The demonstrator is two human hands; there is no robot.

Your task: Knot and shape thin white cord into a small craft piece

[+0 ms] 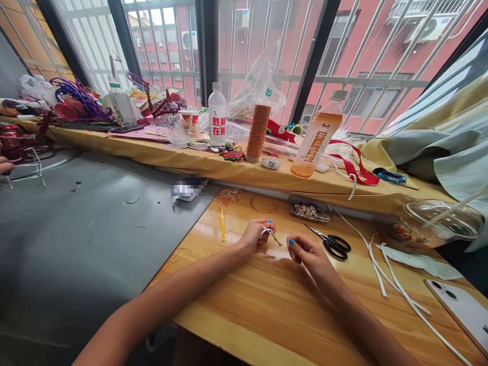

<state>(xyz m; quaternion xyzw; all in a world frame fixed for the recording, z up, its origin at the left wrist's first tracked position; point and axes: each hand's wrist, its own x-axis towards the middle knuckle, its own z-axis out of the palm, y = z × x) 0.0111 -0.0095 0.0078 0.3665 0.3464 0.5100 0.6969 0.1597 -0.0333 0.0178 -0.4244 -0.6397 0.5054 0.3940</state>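
Note:
Over the wooden table (267,305), my left hand (254,235) pinches a small white strip piece (269,232) between thumb and fingers. My right hand (308,254) is closed beside it, fingertips holding the thin end (281,244) that runs from the white piece. The two hands are a few centimetres apart. Black-handled scissors (332,244) lie just right of my right hand. A yellow stick (222,224) lies left of my left hand, below a tuft of thin copper wire (229,195).
A small clear tray of shells (309,209), long white strips (385,274), a white phone (463,310) and a clear plastic lid (444,221) lie on the right. The yellow-covered sill holds a copper thread spool (258,133), an orange drink bottle (318,137) and a water bottle (216,116). A grey mat (76,239) covers the left.

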